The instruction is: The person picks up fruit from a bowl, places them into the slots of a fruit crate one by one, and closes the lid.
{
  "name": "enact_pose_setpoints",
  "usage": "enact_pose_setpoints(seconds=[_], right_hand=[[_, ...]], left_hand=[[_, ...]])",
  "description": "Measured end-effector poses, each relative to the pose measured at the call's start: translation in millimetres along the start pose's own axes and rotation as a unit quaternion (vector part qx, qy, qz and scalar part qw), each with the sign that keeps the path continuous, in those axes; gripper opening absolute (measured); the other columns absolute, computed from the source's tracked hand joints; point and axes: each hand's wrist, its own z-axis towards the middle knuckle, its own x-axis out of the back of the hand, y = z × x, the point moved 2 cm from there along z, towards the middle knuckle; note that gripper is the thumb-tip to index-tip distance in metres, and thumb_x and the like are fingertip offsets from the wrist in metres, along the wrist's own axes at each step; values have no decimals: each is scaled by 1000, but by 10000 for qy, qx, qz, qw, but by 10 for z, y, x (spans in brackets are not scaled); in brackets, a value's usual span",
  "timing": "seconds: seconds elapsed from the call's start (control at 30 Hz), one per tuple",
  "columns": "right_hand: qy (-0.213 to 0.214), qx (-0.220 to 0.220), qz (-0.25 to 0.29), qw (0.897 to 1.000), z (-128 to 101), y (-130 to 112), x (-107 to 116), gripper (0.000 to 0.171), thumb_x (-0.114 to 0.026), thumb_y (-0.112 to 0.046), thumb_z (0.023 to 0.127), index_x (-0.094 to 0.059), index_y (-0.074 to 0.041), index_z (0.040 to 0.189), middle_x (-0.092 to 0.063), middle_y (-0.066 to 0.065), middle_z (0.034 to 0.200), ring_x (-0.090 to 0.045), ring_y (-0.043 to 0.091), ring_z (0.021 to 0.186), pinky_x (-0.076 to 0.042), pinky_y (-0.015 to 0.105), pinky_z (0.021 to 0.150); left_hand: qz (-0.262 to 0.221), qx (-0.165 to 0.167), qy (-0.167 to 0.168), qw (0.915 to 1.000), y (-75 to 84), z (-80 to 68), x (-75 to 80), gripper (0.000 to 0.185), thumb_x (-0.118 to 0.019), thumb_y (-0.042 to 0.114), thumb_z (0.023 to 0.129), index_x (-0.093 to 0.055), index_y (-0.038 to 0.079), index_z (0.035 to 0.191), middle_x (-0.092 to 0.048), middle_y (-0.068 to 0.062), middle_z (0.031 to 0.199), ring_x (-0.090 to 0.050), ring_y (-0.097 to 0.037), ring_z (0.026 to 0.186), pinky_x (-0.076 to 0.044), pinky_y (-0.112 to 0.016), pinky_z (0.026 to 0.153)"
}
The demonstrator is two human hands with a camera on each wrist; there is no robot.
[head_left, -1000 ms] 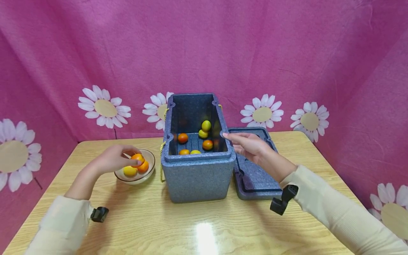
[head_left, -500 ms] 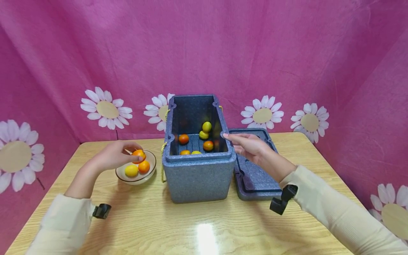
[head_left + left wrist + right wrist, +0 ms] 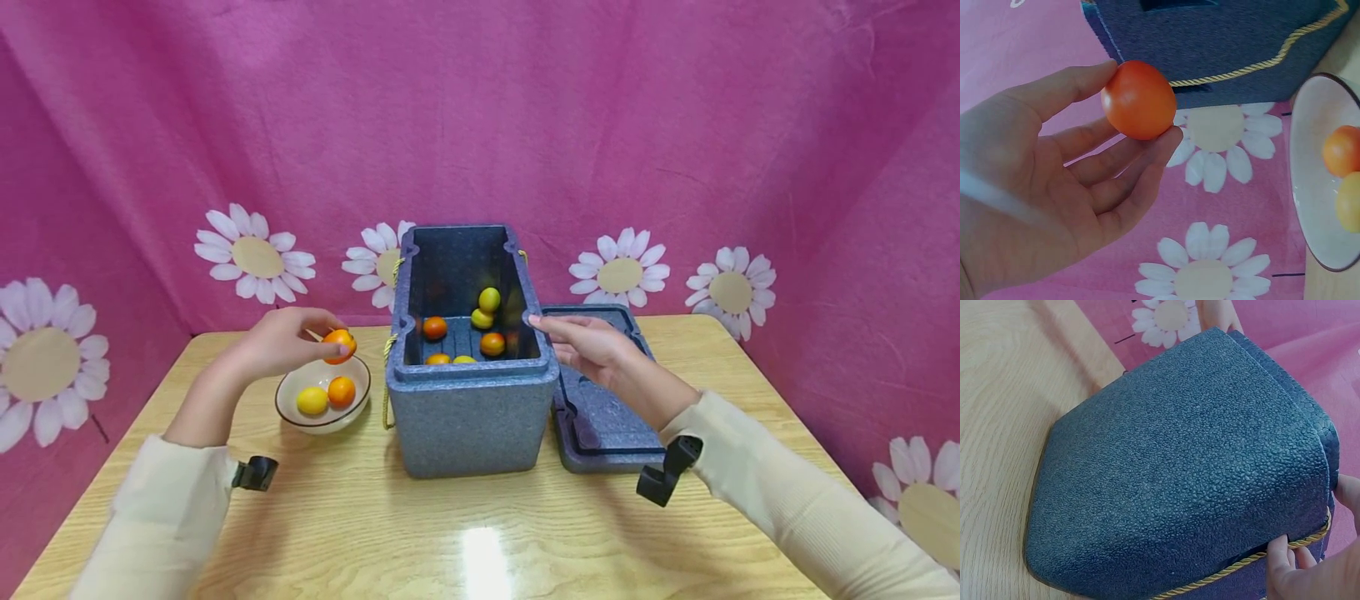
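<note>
Between thumb and fingertips, my left hand (image 3: 281, 343) pinches a smooth, round orange-red fruit (image 3: 341, 340), held above the right part of a white, dark-rimmed bowl (image 3: 320, 375). One yellow fruit (image 3: 312, 400) and one orange fruit (image 3: 342, 391) lie inside the bowl. A dark speckled foam box (image 3: 468, 429) stands open to the right. My right hand (image 3: 588, 343) grips its right wall, thumb on the rim. In the right wrist view, fingertips of the right hand (image 3: 1316, 575) touch the outside beside a yellow rope (image 3: 1222, 573). Several yellow and orange-red fruits rest in the box.
The box's lid (image 3: 611, 408) lies flat on the wooden table (image 3: 360, 533), right of the box. Yellow rope handles (image 3: 387, 392) hang at the box's sides. A pink curtain (image 3: 480, 125) with white daisies hangs behind and at both sides.
My left hand has lifted the orange-red fruit up out of the bowl and shifted slightly right. The right hand keeps its place on the box's rim.
</note>
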Motion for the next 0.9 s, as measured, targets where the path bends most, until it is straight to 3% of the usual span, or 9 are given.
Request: enact_pose_setpoints(seconds=[0.37,0.47,0.5,0.57,0.63,0.7,0.8,0.9], right_hand=[[80,51,-59,9999,-22,6,-7,75,-59,-32,94,-22,-1,151,-16,18,161,-17,30,150,-21,38,122],[276,115,-219,9993,-41,22,-26,73,-60,-34,93,-27,-3,150,-20,15,160,-21,27,150,-28,35,120],[400,149,-289,9987,-43,32,-34,71,-61,-36,92,-32,-4,149,-25,14,159,-36,23,143,-37,28,113],[679,249,-326,9968,-49,50,-57,67,-62,-38,90,-39,-6,145,-34,8,154,-46,15,130,-46,16,92],[1078,363,-311,9930,-44,74,-94,61,-66,-39,88,-50,-9,137,-48,1,136,-51,6,100,-39,12,66],[1476,515,-146,9876,-35,100,-139,55,-69,-39,85,-57,-9,130,-50,-6,116,-40,4,83,-31,16,60],[1989,716,100,9774,-31,132,-207,50,-73,-37,82,-65,-10,123,-53,-9,103,-42,6,87,-38,20,74],[2270,862,320,9695,-29,150,-247,48,-75,-34,80,-67,-8,120,-60,-5,115,-45,10,108,-40,27,98]], left_hand=[[-136,-246,136,9995,191,86,113,38,-64,29,91,-63,6,120,-68,-15,113,-62,-33,107,-49,-50,94],[-203,-316,186,9991,255,105,142,37,-64,28,90,-63,5,119,-70,-14,109,-62,-31,105,-49,-49,94],[-211,-361,215,9989,277,110,152,36,-65,27,90,-63,5,119,-70,-14,107,-63,-31,104,-49,-49,94],[-212,-430,267,9985,324,114,177,36,-65,26,90,-64,4,119,-71,-14,105,-63,-31,102,-50,-48,93],[-205,-458,303,9983,367,117,203,35,-65,25,90,-64,5,118,-70,-15,106,-63,-31,102,-50,-48,93],[-170,-468,316,9983,406,123,225,35,-65,25,90,-64,6,120,-69,-16,110,-63,-32,104,-50,-49,94],[-116,-477,338,9982,457,139,253,34,-64,27,90,-64,9,119,-68,-15,113,-62,-32,107,-50,-48,93],[-113,-500,364,9980,512,156,277,32,-64,27,90,-65,10,118,-69,-14,111,-61,-32,106,-51,-47,91]])
